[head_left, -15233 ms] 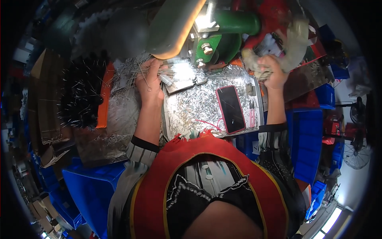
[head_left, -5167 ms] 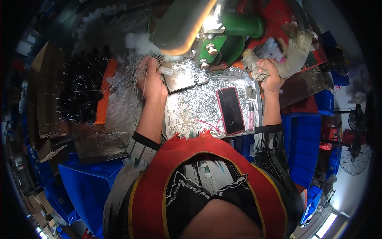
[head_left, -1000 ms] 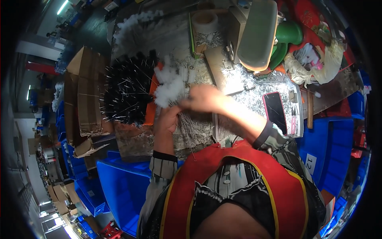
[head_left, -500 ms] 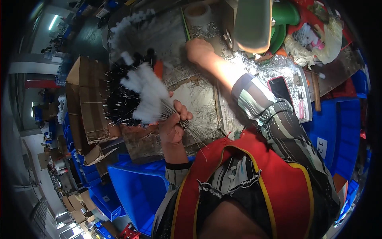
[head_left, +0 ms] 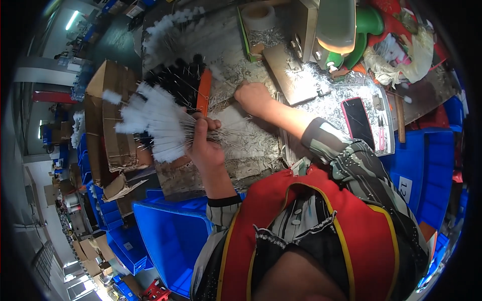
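My left hand (head_left: 207, 143) is closed round the wire stems of a bundle of white-bristled wire brushes (head_left: 153, 120), their heads fanned out to the left. Bare wire ends stick out of its right side over the worktable (head_left: 251, 155). Farther forward, my right hand (head_left: 253, 98) is closed low over the table. Whatever its fingers may hold is hidden. Behind the white bundle lies a pile of black-bristled wire brushes (head_left: 175, 80) beside an orange strip (head_left: 204, 93).
A machine with a rounded grey-green head (head_left: 336, 25) stands at the back right. Right of it are a phone (head_left: 357, 120) and a wooden handle (head_left: 399, 118). A cardboard box (head_left: 115, 120) flanks the table's left; blue bins (head_left: 170, 241) stand below. More white brushes (head_left: 170, 25) lie far left.
The white brush bundle has swung leftward and fanned out as my left hand turned. My right hand has drawn back from the green-edged box toward me, still closed.
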A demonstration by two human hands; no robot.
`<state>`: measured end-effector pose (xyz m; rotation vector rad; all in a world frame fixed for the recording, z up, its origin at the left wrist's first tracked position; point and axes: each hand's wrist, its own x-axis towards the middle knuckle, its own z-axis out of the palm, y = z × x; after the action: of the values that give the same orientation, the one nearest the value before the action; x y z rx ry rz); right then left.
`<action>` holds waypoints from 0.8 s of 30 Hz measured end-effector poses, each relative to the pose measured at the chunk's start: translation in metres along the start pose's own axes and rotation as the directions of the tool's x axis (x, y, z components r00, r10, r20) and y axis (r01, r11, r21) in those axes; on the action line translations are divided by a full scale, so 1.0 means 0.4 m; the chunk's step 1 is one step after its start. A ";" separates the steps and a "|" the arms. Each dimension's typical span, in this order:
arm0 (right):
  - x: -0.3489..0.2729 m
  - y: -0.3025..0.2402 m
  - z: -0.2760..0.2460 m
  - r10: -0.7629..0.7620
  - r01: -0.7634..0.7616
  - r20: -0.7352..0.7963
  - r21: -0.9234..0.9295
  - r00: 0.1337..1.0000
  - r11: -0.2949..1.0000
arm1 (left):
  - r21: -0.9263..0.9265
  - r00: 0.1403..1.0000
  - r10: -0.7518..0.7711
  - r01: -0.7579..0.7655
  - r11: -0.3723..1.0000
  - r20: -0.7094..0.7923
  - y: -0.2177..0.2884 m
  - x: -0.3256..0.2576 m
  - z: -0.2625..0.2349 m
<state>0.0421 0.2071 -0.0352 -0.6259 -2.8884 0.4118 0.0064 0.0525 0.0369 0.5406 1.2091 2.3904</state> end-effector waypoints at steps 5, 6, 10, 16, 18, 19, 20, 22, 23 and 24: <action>0.033 0.004 0.013 -0.062 0.061 0.026 0.022 0.998 0.998 | -0.046 0.999 -0.054 0.054 0.997 -0.002 -0.012 -0.010 -0.011; 0.033 0.008 0.014 -0.043 0.044 -0.011 0.061 0.999 0.997 | -0.059 0.996 -0.086 0.086 0.995 0.004 -0.013 -0.009 -0.010; 0.029 0.010 0.000 -0.015 0.018 -0.031 0.103 0.999 0.994 | -0.049 0.982 -0.185 0.183 0.982 -0.048 -0.032 -0.005 0.001; -0.003 0.031 -0.060 0.182 -0.134 -0.073 0.429 0.981 0.893 | -0.047 0.975 -0.178 0.173 0.984 -0.133 -0.046 0.002 0.000; -0.054 0.010 -0.115 0.103 0.010 -0.163 0.577 0.981 0.817 | -0.029 0.973 -0.150 0.147 0.989 -0.173 -0.055 0.003 -0.009; -0.086 -0.002 -0.132 0.074 0.130 -0.250 0.705 0.965 0.697 | -0.001 0.969 -0.151 0.153 0.988 -0.196 -0.065 0.000 -0.008; -0.111 -0.013 -0.136 -0.004 0.188 -0.271 0.655 0.962 0.732 | -0.014 0.969 -0.144 0.144 0.989 -0.198 -0.082 0.001 -0.004; -0.158 -0.027 -0.142 -0.233 0.327 -0.246 0.478 0.941 0.815 | -0.122 0.970 -0.150 0.128 0.984 -0.193 -0.115 0.007 0.010; -0.171 -0.041 -0.143 -0.245 0.337 -0.247 0.470 0.938 0.816 | -0.130 0.971 -0.141 0.117 0.985 -0.195 -0.121 0.006 0.011; -0.182 -0.057 -0.143 -0.337 0.408 -0.230 0.463 0.913 0.787 | -0.067 0.970 -0.182 0.173 0.983 -0.161 -0.124 0.001 0.011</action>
<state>0.1108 0.1695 0.0192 0.0128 -2.5160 0.9689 0.0171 0.0826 -0.0011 0.2090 1.2037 2.3432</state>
